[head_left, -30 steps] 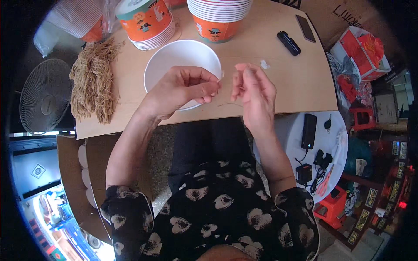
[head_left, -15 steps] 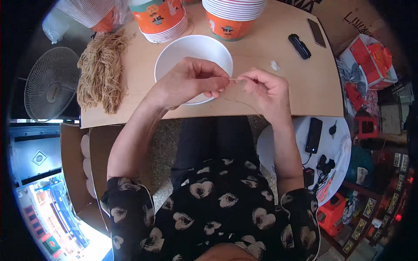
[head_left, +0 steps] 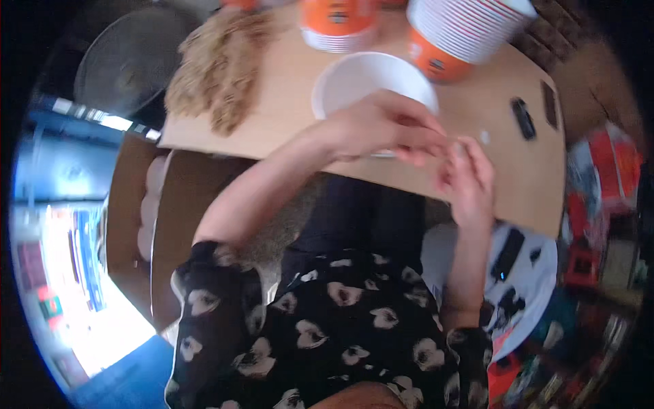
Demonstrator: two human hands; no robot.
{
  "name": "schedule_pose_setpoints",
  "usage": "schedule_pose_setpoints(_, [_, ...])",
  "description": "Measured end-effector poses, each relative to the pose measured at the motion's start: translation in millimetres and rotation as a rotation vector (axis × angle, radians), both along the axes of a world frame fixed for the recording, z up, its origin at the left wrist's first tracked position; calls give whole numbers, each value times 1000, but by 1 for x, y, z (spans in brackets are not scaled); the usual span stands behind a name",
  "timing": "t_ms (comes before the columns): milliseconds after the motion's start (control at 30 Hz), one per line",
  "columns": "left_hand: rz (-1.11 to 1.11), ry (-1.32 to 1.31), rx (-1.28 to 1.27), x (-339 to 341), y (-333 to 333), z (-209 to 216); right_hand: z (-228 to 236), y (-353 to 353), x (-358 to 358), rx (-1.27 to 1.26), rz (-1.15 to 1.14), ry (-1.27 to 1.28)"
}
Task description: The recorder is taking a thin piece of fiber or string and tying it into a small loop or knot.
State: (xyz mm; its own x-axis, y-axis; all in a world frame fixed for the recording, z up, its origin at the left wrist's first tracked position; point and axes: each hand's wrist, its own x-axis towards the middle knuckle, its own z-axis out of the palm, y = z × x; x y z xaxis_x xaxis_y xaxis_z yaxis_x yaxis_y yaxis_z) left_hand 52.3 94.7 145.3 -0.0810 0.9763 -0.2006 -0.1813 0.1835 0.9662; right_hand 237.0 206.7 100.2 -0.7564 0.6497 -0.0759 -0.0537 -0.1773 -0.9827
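My left hand (head_left: pixel 378 128) reaches over the near rim of a white bowl (head_left: pixel 351 76), thumb and fingers pinched together. Just right of the bowl, my right hand (head_left: pixel 470 180) is raised with its fingertips bent in, meeting those of the left. Motion blurs both hands, and the thin strand that showed between the fingertips half a second ago is hard to make out now. At the table's left lies a bundle of tan, stringy strands (head_left: pixel 221 71).
Orange-and-white paper tubs stand in a left stack (head_left: pixel 340 24) and a tall right stack (head_left: pixel 470 34) behind the bowl. A black case (head_left: pixel 523 119), a phone (head_left: pixel 549 105) and a white scrap (head_left: pixel 484 137) lie right. A cardboard box (head_left: pixel 129 225) stands below the table's left edge.
The whole view has swung and tilted, so the table and bowl sit further right in it. My hands have come closer together, and the gap with the strand between them has narrowed.
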Motion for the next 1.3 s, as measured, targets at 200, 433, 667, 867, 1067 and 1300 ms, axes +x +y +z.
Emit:
schedule_pose_setpoints(200, [-85,-22,237,0,14,-19,-1,12,12,113,-66,-47])
schedule_pose_setpoints(433, [-44,-63,219,6,10,-25,12,32,5,296,217,168])
schedule_pose_setpoints(667, [-92,-252,244,15,24,-20,24,41,13,534,207,102])
schedule_pose_setpoints(867, [-20,4,335,22,32,-26,29,37,34,623,-12,-87])
schedule_pose_setpoints(1067, [23,65,129,-4,6,-13,35,35,-3,505,132,-31])
schedule_pose_setpoints(1300, [-77,-150,39,18,26,-4,42,41,16,411,143,52])
